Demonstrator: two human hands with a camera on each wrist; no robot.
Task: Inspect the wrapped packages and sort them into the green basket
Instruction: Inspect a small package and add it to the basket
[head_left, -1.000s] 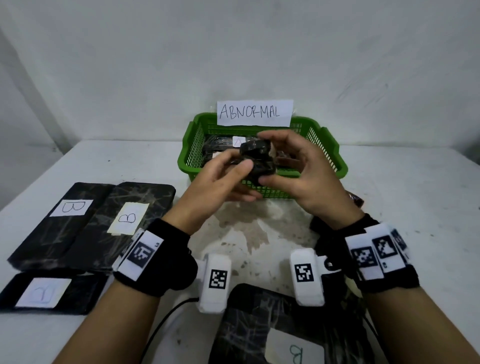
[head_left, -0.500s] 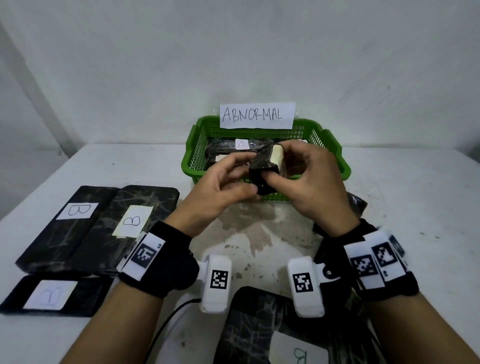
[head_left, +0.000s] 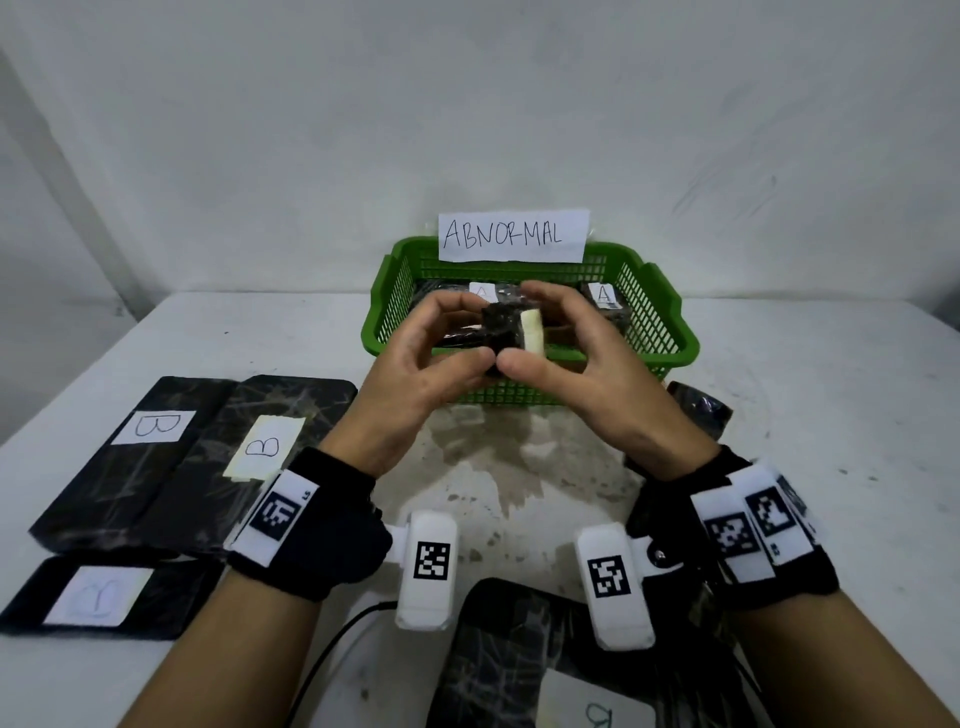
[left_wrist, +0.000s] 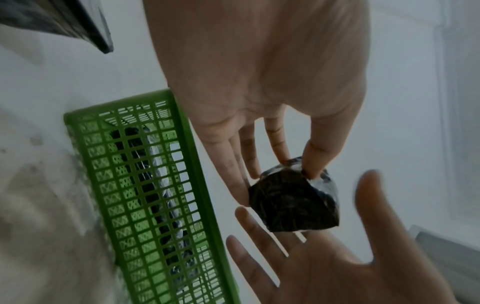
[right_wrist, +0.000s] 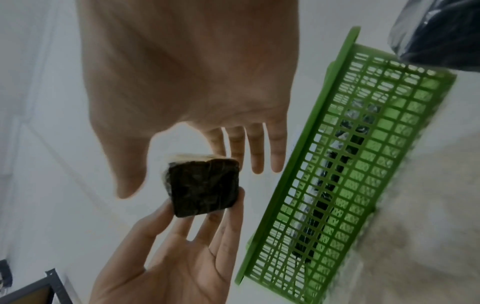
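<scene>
A small black wrapped package (head_left: 501, 332) with one pale side is held up in front of the green basket (head_left: 680, 332). My left hand (head_left: 475, 330) pinches it between thumb and fingers, which shows plainly in the left wrist view, where the package (left_wrist: 291, 205) hangs under the left thumb. My right hand (head_left: 524, 325) lies with its fingers (right_wrist: 255, 152) against the pale side, while its thumb (right_wrist: 127, 185) stands off the package (right_wrist: 205, 189). Inside the basket lie black packages labelled A (head_left: 605, 296). A paper sign reading ABNORMAL (head_left: 513, 236) stands on the basket's back rim.
Flat black packages labelled B lie on the white table at the left (head_left: 156, 457), (head_left: 249, 457), (head_left: 104, 597), and one lies at the front edge (head_left: 545, 665). A small black wrapped bundle (head_left: 698, 410) sits right of my right hand. A black cable (head_left: 332, 654) runs under my left wrist.
Both hands have turned the small package, so its pale side has come into view and now faces the right hand. The hands stay in front of the basket.
</scene>
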